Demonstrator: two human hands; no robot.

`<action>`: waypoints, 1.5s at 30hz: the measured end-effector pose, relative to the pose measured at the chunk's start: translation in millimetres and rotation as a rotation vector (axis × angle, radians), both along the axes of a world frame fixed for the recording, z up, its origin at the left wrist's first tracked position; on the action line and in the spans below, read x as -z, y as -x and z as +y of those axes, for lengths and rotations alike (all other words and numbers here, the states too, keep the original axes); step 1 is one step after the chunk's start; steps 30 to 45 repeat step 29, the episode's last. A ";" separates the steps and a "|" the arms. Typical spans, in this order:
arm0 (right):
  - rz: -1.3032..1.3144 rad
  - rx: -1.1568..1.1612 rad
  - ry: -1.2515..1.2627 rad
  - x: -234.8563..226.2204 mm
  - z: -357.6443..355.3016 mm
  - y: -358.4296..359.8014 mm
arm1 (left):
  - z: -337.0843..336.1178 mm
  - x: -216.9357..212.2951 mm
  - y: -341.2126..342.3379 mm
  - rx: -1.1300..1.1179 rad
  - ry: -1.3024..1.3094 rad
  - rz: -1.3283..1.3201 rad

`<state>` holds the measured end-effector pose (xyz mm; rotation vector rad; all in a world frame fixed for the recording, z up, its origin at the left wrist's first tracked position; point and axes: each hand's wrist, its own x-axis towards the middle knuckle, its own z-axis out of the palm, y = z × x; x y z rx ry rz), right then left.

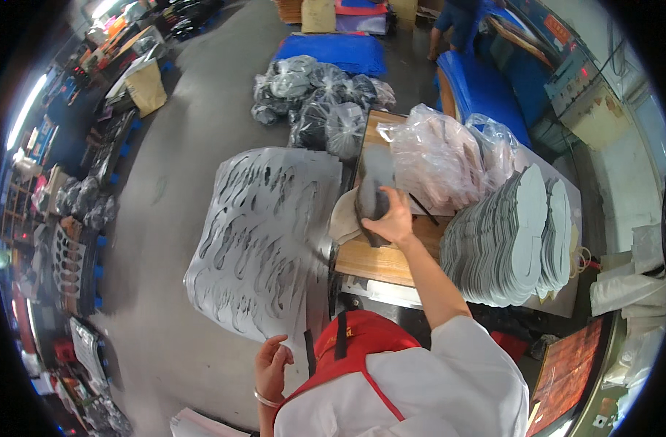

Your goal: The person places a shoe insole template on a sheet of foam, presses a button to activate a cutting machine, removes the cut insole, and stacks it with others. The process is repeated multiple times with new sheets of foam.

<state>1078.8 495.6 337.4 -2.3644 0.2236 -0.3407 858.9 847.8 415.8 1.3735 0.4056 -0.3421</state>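
My right hand [393, 217] reaches over the wooden table [377, 266], thumb and fingers wrapped round a dark grey insole-shaped stack [369, 200]. Its upper end looks lighter and blurred. A beige sole-shaped piece [344, 218] lies beside the stack at the table's left edge. At the lower left, my left hand [273, 366] hangs in front of me, fingers loosely bent and apart, with nothing visible in them. Nearest to it is a pile of grey sheets [256, 233] with rows of sole-shaped cutouts.
Tall rows of grey sole-shaped pieces [493, 244] stand on the table's right. Behind them are clear bags of pale pieces [442, 156]. Filled plastic bags [318, 91] and blue sheets [333, 52] lie on the floor ahead. A person [455, 25] stands far off.
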 end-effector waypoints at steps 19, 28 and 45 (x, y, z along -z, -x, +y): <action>-0.035 0.197 -0.017 59.5 25.4 181.9 | 34.3 51.2 -47.4 0.531 -0.296 -0.262; 0.448 0.728 -0.012 45.3 30.8 450.6 | 4.5 94.5 -29.7 1.056 -0.231 -0.265; 0.387 0.804 -0.050 39.3 25.6 466.4 | -6.2 93.5 -28.0 1.103 -0.222 -0.278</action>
